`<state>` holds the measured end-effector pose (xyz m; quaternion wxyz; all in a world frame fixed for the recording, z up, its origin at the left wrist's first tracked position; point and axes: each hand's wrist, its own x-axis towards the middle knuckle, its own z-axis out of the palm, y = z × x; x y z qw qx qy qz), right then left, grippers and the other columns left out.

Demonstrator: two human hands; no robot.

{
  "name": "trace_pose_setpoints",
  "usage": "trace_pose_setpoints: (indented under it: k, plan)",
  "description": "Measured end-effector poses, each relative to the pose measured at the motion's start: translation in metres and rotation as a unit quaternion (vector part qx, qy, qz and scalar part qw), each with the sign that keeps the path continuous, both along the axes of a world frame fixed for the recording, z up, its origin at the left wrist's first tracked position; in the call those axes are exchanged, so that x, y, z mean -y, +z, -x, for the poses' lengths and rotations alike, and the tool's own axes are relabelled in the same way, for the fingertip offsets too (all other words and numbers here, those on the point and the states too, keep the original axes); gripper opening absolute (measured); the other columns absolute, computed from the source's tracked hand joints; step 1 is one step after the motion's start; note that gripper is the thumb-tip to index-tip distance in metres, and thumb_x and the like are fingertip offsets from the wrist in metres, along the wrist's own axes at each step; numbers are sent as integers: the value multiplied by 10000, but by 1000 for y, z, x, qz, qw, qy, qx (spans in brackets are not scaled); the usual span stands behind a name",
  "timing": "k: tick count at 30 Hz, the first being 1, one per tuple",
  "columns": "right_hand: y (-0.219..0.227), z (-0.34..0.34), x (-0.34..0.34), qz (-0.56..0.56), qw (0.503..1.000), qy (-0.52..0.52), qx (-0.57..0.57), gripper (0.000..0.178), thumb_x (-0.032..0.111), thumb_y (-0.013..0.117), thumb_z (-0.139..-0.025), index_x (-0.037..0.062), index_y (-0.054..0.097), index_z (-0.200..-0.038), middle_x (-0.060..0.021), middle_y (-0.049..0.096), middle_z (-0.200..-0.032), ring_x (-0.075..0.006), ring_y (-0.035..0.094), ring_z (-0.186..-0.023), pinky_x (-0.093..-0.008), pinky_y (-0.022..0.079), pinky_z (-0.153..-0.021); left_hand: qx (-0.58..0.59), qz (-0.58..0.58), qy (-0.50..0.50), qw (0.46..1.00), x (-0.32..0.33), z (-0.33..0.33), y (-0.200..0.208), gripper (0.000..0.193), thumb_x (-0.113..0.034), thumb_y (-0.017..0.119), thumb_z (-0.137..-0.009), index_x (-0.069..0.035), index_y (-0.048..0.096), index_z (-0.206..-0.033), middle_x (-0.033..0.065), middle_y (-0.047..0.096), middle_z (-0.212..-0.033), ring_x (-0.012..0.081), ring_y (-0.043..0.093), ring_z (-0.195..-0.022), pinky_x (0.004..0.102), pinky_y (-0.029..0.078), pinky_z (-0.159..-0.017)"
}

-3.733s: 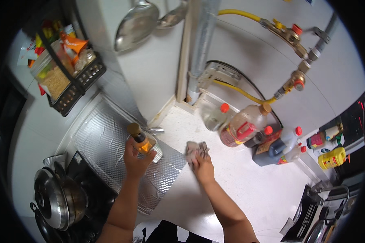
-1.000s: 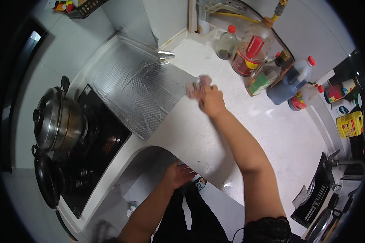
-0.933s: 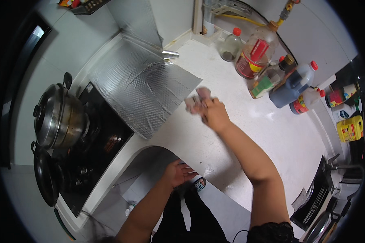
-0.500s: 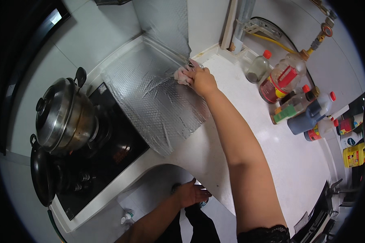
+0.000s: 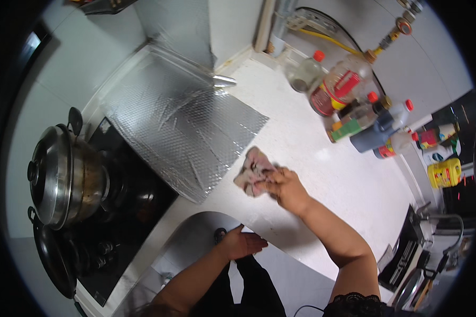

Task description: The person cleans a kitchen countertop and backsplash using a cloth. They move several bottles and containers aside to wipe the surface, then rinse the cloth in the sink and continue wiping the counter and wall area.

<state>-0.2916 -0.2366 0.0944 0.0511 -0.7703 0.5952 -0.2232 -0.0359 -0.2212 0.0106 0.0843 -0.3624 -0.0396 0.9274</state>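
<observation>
A crumpled pinkish-grey rag (image 5: pixel 255 171) is gripped in my right hand (image 5: pixel 292 191), at the white countertop (image 5: pixel 312 158) just off the near corner of a silver foil sheet (image 5: pixel 180 121). Whether the rag touches the counter cannot be told for sure. Below the counter's curved front edge, my left hand (image 5: pixel 243 245) hangs with its fingers stretched out and nothing in it. The foil covers the corner between stove and counter, creased across its middle, with a rolled flap standing up at its back edge.
A steel lidded pot (image 5: pixel 58 177) stands on the black glass stove (image 5: pixel 137 211), with a dark pan (image 5: pixel 53 259) nearer. Along the right wall are several bottles (image 5: pixel 307 71), one large with a red label (image 5: pixel 336 90). A yellow jug (image 5: pixel 443 173) and a sink area (image 5: pixel 402 253) lie farther right.
My right hand has drawn the rag from the foil's back edge toward me, onto the bare counter. The view has shifted right. My left hand stays low with fingers out.
</observation>
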Motion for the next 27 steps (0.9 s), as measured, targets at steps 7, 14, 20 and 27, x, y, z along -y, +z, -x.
trace_pose_setpoints:
  k: [7,14,20,27]
  plan:
    - [58,12,-119,34,974,-142,176,433,-94,637,-639,114,739,-1005,-65,630,-967,-277,564,-1015,-381,472,-892,-13,43,-79,996,4,19,14,681,-490,296,-972,69,500,-1304,262,548,-1305,429,502,-1238,508,373,-1064]
    - [26,45,-264,-78,757,-638,117,411,263,670,-822,60,662,-1180,-200,616,-1059,-324,599,-935,-393,489,-846,-88,65,-134,985,3,31,12,771,-594,203,-974,13,435,-1390,265,514,-1348,423,505,-1245,525,367,-1072]
    - [-15,-13,-216,-44,755,-655,5,448,412,694,-823,76,696,-1120,-227,608,-1102,-365,616,-906,-429,518,-770,-115,61,-140,982,15,21,6,807,-594,240,-965,70,395,-1395,300,436,-1403,449,413,-1319,522,339,-1094]
    - [7,-85,-129,-19,855,-518,37,359,306,735,-776,71,705,-1046,-165,571,-877,-348,572,-829,-427,489,-678,-93,59,-138,984,33,14,4,775,-561,325,-947,70,406,-1390,309,432,-1403,480,409,-1310,531,353,-1078]
